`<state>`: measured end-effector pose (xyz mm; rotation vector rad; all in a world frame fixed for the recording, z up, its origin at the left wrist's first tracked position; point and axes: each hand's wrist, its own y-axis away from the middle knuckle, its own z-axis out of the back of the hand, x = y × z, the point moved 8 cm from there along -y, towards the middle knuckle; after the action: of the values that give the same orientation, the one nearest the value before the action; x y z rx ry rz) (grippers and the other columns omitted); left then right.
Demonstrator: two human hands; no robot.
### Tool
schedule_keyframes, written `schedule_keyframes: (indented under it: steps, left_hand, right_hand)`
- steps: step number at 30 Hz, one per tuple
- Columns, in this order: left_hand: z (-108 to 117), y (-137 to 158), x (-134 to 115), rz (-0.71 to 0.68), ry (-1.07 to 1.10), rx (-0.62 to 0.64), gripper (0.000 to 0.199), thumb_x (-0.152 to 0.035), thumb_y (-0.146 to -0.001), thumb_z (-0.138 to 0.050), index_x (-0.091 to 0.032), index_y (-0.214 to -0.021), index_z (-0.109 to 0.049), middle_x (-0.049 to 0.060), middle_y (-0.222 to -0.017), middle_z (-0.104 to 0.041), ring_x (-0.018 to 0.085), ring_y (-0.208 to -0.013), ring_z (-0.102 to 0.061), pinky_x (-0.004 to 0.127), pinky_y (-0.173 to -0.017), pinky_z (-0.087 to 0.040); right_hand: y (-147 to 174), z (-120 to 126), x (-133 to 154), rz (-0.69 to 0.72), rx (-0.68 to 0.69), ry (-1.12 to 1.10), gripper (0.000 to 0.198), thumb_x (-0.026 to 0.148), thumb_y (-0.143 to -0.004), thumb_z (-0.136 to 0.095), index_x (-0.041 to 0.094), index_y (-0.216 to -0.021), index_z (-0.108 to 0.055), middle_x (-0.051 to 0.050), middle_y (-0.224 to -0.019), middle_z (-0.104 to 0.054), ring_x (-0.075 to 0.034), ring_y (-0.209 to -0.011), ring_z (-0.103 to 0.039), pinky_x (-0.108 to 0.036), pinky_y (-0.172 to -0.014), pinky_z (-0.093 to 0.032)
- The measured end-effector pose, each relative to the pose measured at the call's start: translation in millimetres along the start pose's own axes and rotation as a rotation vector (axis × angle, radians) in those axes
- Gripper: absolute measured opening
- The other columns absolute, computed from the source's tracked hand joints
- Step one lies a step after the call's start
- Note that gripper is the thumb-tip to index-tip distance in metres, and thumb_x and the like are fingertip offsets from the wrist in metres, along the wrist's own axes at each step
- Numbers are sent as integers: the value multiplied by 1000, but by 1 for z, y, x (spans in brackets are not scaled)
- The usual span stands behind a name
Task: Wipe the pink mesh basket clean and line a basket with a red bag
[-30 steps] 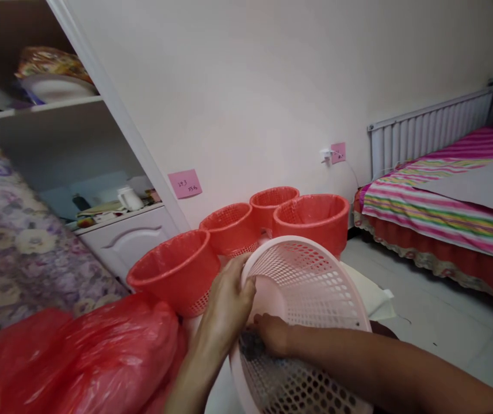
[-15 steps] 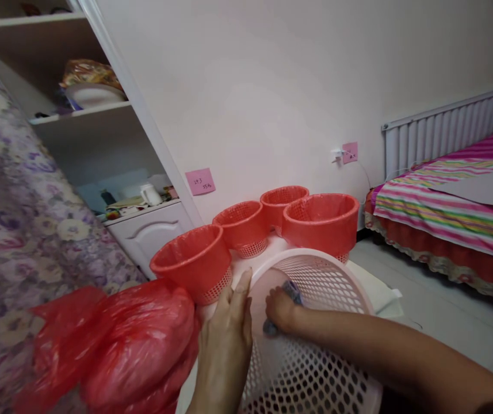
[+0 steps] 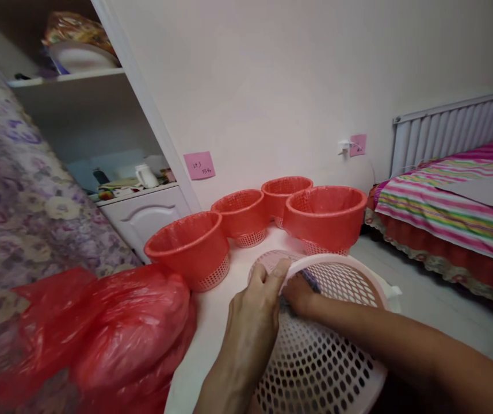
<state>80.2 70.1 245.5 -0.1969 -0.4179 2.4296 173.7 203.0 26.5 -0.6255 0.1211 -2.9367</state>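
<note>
A pale pink perforated plastic basket [image 3: 324,356] lies tipped toward me on a white surface. My left hand [image 3: 252,322] grips the basket's rim at its left side, thumb on the edge. My right hand [image 3: 298,294] reaches inside the basket, fingers closed on a small dark cloth [image 3: 310,282] pressed against the inner wall near the rim. Most of the cloth is hidden by my fingers.
Several red baskets lined with red bags [image 3: 324,215] stand behind on the white table [image 3: 211,310]. A heap of red plastic bags [image 3: 112,333] lies at left. A floral cover [image 3: 17,213], a white shelf cabinet [image 3: 142,213], a striped bed [image 3: 453,207] at right.
The basket has dropped lower and tilted flatter. My right hand with the cloth moved up to the rim, and my left hand shifted its grip along the edge.
</note>
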Motion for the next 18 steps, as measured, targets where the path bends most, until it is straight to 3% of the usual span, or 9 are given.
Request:
schedule_keyframes:
  steps: [3,7,9,11,15,18]
  left_hand:
    - [2,2,-4,-6,78,-49,56,-12,-91,-32,-36,-141,-32,6,-108,-55,17,-80,-61,27,-64,-45]
    - [-2,11,0,14,280,-85,60,-9,-90,-33,-38,-142,-29,6,-126,-50,16,-99,-60,26,-76,-49]
    - [-5,20,5,30,339,-109,57,-11,-91,-31,-38,-142,-29,7,-127,-50,14,-95,-61,25,-73,-50]
    - [-8,30,12,55,359,-143,53,-14,-93,-30,-36,-141,-32,7,-115,-53,12,-82,-61,23,-66,-50]
    - [-13,54,29,140,342,-211,48,-18,-93,-33,-29,-140,-36,3,-89,-51,12,-73,-58,24,-64,-51]
    - [-13,73,38,165,308,-331,50,-16,-91,-37,-31,-139,-37,6,-106,-53,16,-98,-59,31,-82,-53]
  right_hand:
    - [-1,-11,5,-61,58,-115,12,26,-77,-69,15,-82,-66,-4,-97,-70,-23,-104,-62,-54,-99,-43]
    - [2,-17,31,-15,102,-410,10,26,-77,-69,16,-79,-66,0,-82,-69,-20,-86,-66,-42,-83,-54]
    - [8,-16,46,20,111,-588,11,25,-79,-66,15,-85,-66,1,-80,-70,-17,-79,-67,-38,-76,-57]
    - [17,-12,56,39,110,-742,14,21,-84,-61,15,-95,-65,0,-80,-71,-14,-74,-67,-34,-70,-58]
    - [22,16,49,26,-32,-859,21,15,-84,-58,14,-104,-61,-2,-93,-72,-15,-82,-68,-35,-76,-58]
    - [18,42,26,-22,-230,-768,20,18,-81,-62,16,-101,-63,-4,-107,-69,-19,-101,-63,-42,-90,-51]
